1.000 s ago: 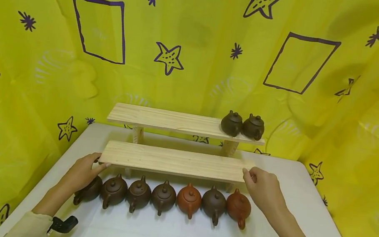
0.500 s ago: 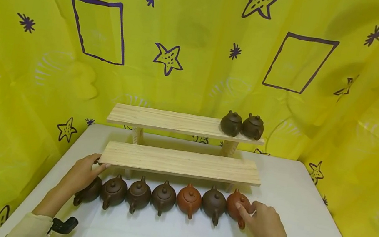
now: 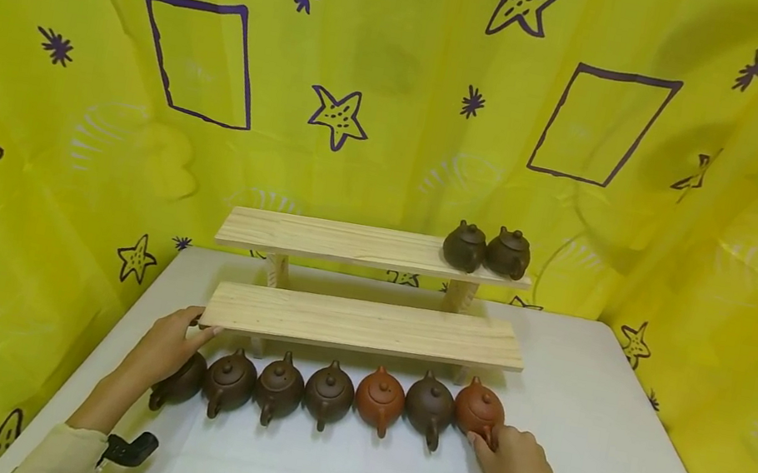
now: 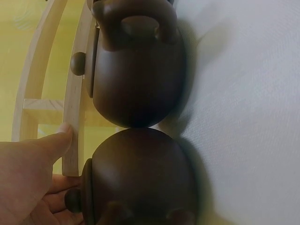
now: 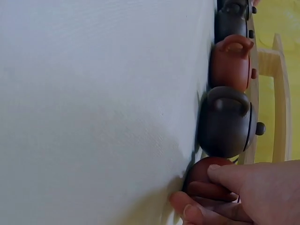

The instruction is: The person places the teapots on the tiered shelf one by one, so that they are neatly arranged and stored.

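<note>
red-brown teapot at right end of front row on worktop, below lower shelf | my right hand closes its grip on the handle; left hand relaxed, thumb on shelf end | clay: likely rigid, breakable, loose lid; handle safest | count: seven teapots in row, two on upper shelf

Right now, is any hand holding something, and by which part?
The right hand grips the red-brown teapot at the right end of the row by its handle. The left hand only touches the lower shelf's left end.
</note>
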Motion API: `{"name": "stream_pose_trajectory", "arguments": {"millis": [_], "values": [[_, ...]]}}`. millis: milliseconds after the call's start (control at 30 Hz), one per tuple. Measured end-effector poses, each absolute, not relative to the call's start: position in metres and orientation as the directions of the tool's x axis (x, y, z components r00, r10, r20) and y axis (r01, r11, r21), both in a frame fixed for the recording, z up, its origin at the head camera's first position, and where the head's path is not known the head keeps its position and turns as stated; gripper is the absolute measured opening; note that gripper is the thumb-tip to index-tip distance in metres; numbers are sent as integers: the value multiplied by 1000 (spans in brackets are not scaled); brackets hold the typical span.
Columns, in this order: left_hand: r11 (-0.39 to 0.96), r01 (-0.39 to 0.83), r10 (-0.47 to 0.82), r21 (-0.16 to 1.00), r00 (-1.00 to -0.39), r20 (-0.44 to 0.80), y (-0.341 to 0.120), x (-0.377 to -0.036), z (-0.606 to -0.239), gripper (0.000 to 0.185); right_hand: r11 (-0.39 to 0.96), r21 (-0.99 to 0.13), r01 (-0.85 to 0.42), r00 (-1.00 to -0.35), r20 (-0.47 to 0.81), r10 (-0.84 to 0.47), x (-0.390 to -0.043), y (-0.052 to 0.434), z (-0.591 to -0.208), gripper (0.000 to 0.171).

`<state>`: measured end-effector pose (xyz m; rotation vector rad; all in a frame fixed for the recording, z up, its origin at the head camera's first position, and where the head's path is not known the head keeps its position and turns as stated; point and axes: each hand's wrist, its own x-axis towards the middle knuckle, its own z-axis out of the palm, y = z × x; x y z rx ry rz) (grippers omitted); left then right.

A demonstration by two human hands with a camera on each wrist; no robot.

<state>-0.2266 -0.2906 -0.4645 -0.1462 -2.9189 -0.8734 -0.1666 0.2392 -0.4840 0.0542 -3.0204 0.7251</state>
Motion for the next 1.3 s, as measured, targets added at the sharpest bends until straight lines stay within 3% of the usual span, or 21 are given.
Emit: {"name": "stream_pose_trajectory", "arguments": {"millis": [267,900,1300], "values": [[833,117,61,541,-991,121,-288,-227,-462,59,879,-472,-71,-997,58,-50,-163,239,-488,36],[827,104,56,552,-993,103,-288,-225,-467,59,881,-460,-112,-986,159,-42,-161,248,-485,34],[831,116,60,544,-991,119,-289,-226,-464,59,871,-481,-102,-992,111,-55,-153,251,-467,32]]}}
